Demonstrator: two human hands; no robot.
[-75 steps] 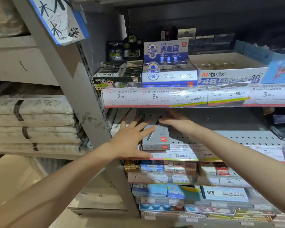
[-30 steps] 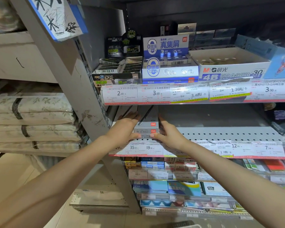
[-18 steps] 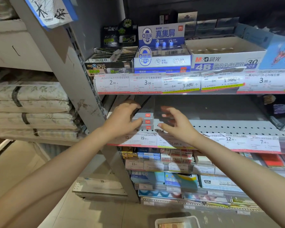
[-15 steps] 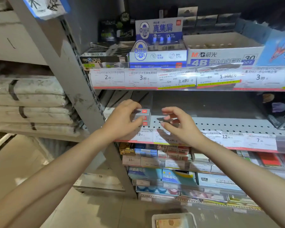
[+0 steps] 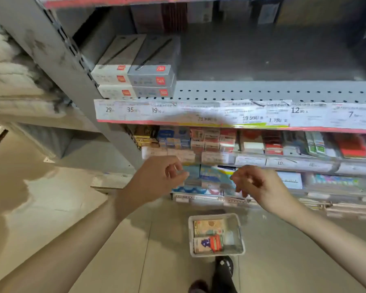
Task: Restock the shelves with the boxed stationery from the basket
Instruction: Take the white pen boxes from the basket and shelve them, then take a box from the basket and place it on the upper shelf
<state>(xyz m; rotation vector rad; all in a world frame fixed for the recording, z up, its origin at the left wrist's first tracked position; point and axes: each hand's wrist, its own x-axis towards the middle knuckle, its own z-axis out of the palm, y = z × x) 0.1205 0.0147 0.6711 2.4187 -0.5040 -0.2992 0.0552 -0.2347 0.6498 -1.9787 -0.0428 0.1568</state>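
Note:
Grey and white pen boxes (image 5: 148, 77) stand stacked at the left end of the perforated shelf (image 5: 262, 92). Both my hands hang in front of the lower shelves, apart from the boxes and holding nothing. My left hand (image 5: 159, 178) has its fingers loosely curled. My right hand (image 5: 256, 182) also hangs with loosely bent fingers. On the floor below stands a white basket (image 5: 240, 235) with two boxed items (image 5: 208, 235) inside it.
A grey upright post (image 5: 57, 58) borders the shelf on the left. Price labels (image 5: 199, 113) line the shelf edge. Packed stationery shelves (image 5: 262, 144) lie beneath. My shoe (image 5: 223, 271) is just in front of the basket. Bundled goods (image 5: 13, 81) fill the left rack.
Both hands have let go of the pen boxes and dropped down away from the shelf. The view has tilted down, bringing the basket on the floor into sight.

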